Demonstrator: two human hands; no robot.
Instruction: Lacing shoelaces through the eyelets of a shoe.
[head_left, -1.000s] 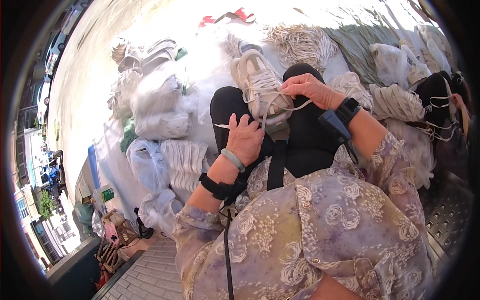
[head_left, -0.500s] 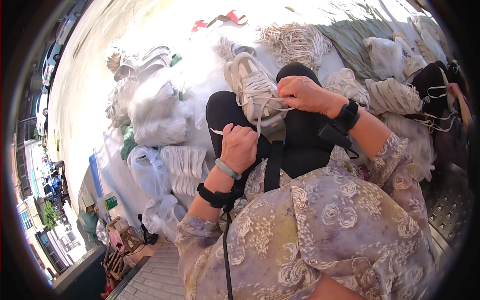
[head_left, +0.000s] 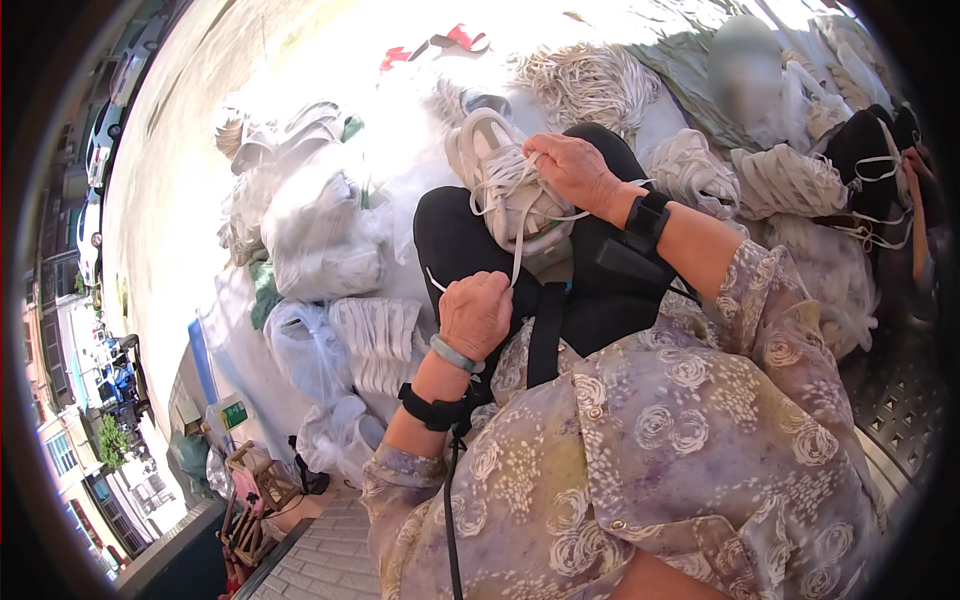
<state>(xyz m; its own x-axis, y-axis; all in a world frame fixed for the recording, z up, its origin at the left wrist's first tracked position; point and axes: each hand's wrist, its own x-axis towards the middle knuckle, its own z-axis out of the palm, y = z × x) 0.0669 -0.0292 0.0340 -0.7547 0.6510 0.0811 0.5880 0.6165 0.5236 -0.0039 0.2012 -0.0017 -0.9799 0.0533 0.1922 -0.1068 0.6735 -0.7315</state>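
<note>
A pale beige and white lace-up sneaker (head_left: 488, 150) rests between my black-clad knees, its toe pointing away from me. White shoelace (head_left: 518, 245) crosses its front and runs taut down to my left hand (head_left: 476, 315). That hand is closed round the lace, and a short lace tip sticks out on its left side. My right hand (head_left: 575, 172) lies over the right side of the sneaker, its thumb and fingers pinched on the lacing. Part of the shoe's right side is hidden behind it.
A heap of white laces (head_left: 590, 85) lies beyond my right knee. Stacked pale shoe parts (head_left: 375, 340) and clear plastic bags (head_left: 320, 230) crowd the left. More shoe pieces (head_left: 790, 182) lie at right, beside another person's black-clad leg (head_left: 860, 165). A wooden chair (head_left: 255, 500) stands lower left.
My right hand has moved up and left along the lacing, toward the toe. My left hand has drawn slightly down, still holding the lace.
</note>
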